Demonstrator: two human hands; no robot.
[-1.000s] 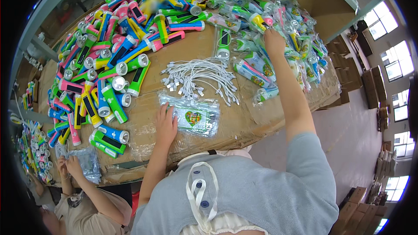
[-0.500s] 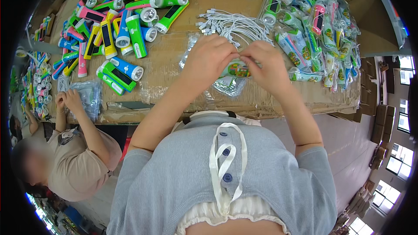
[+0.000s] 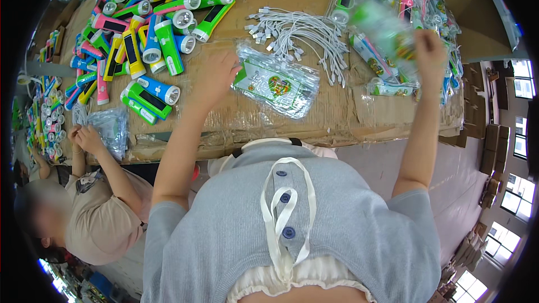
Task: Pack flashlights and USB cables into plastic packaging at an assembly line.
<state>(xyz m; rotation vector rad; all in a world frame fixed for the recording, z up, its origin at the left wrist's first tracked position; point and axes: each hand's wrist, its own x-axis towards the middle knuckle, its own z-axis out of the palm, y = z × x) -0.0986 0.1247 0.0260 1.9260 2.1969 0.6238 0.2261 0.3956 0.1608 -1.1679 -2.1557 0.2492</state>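
My right hand (image 3: 430, 56) is closed on the end of a clear bag with a bagged flashlight (image 3: 384, 25), blurred by motion, over the pile of packed ones on the right. Nothing shows in my left hand (image 3: 216, 76); its fingers are loosely parted beside the left edge of a stack of clear plastic bags (image 3: 275, 85) printed green with a colourful picture. Just beyond that stack lies a bundle of white charging cables (image 3: 306, 33). Loose flashlights (image 3: 168, 47) in green, blue, pink and yellow are heaped at the left, some showing dark panels.
Bagged flashlights (image 3: 376, 62) pile up on the right of the cardboard-covered table (image 3: 224, 115). At the left, a co-worker (image 3: 106, 207) has both hands near another stack of bags (image 3: 109, 129). A cardboard box (image 3: 469, 17) stands at the far right.
My hands have parted. The right one carried the bagged flashlight away to the right; the left one moved left, uncovering the stack of bags.
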